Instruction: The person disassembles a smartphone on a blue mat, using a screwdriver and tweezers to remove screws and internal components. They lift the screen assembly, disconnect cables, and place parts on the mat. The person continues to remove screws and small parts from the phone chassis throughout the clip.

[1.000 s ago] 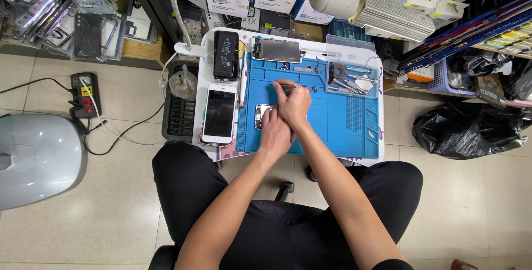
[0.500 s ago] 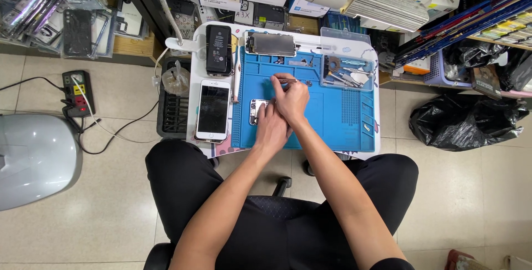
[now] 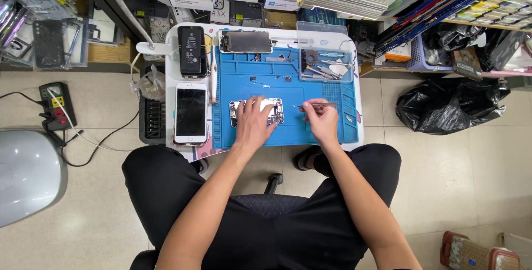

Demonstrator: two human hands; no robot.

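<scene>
Since the earlier frames, both hands have separated: the right hand (image 3: 322, 121), formerly meeting the left over the work near the centre of the blue repair mat (image 3: 332, 129), now sits to the right of it, fingers closed in a pinch on a pair of slim metal tweezers (image 3: 313, 105) whose tips point left. Left hand (image 3: 253, 124) lies flat, fingers spread and pressing on the opened phone chassis (image 3: 274, 110), which rests on the mat's lower centre, its internals exposed. Disassembly appears well advanced: a detached screen panel (image 3: 245, 41) lies at the mat's top edge, a black battery-like slab (image 3: 192, 51) and a white phone (image 3: 190, 112) rest on the white table (image 3: 173, 43) just left of the mat, and small loose parts dot the mat's upper area. A clear tray of tools (image 3: 327, 66) stands at upper right. Whether any component is held in the tweezer tips cannot be told; work inside the chassis seems unfinished.
</scene>
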